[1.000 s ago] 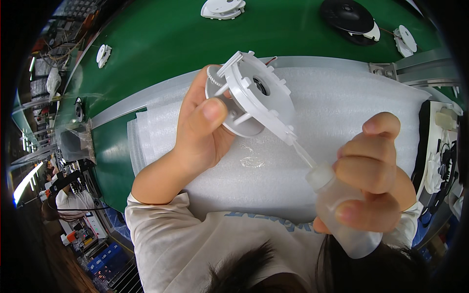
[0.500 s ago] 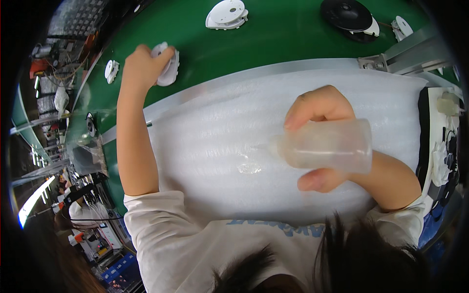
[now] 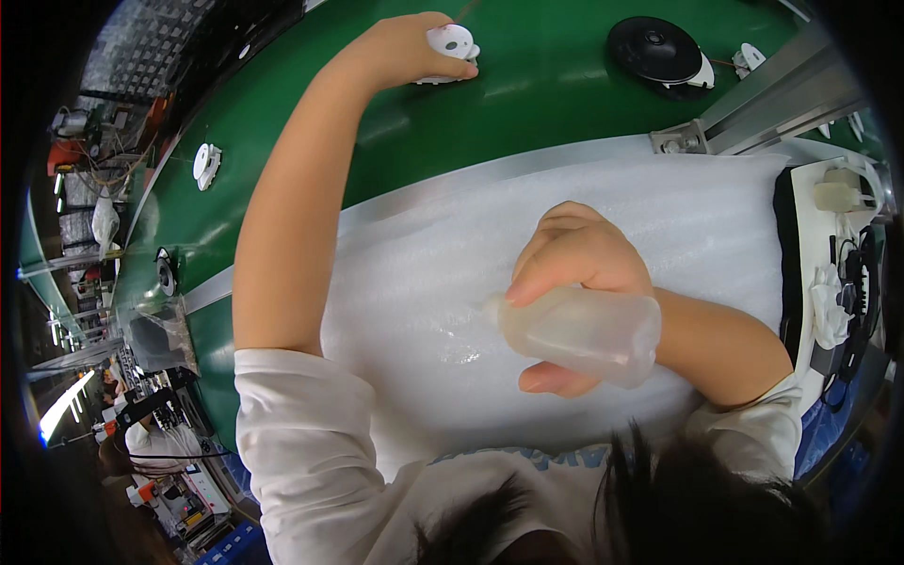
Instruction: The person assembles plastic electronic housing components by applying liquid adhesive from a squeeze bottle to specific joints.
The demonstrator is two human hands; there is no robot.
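At the far side of the green surface, my left hand point(image 3: 407, 52) is closed around a white round plastic part point(image 3: 453, 40) with a hole in its disc. The thumb lies along the near edge, and the fingers cover the part's left side. My right hand point(image 3: 589, 250) grips a translucent squeeze bottle point(image 3: 589, 330) above the white foam sheet point(image 3: 414, 282). The bottle lies tilted in the grip, nozzle end to the left, thumb below and fingers above. Pale liquid seems to show inside.
A black disc point(image 3: 653, 49) on a white base lies at the far right, beside a small white part point(image 3: 750, 59). Another white part point(image 3: 206, 167) lies at the left. A metal post point(image 3: 782, 94) rises at the right. A pale bottle point(image 3: 836, 196) stands on the right side shelf.
My left hand has moved right and farther away, from a white part at the left to the far middle. My right hand has shifted slightly left, turning the bottle more nozzle-up.
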